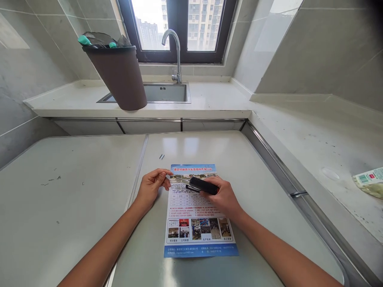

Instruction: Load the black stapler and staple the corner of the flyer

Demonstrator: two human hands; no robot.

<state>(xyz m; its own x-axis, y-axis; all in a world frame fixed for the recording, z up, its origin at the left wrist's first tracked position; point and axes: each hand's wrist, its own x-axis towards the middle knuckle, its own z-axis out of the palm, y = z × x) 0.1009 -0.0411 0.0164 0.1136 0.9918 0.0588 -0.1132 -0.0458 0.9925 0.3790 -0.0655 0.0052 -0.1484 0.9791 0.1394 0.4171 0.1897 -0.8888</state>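
Note:
A printed flyer [199,223] with a blue header, text and small photos lies flat on the white table [74,199] in front of me. My right hand [223,197] is closed around a black stapler [203,185], held just above the flyer's upper part with its metal tray end pointing left. My left hand [152,187] hovers at the flyer's upper left edge, thumb and forefinger pinched together near the stapler's metal tip; what they pinch is too small to make out. Two loose staples [162,156] lie on the table beyond the flyer.
A brown bin [121,75] with a dark liner stands on the counter by the steel sink [167,93] and tap [176,52] under the window. A counter [314,131] runs along the right, with a green-labelled packet [369,181] at its edge.

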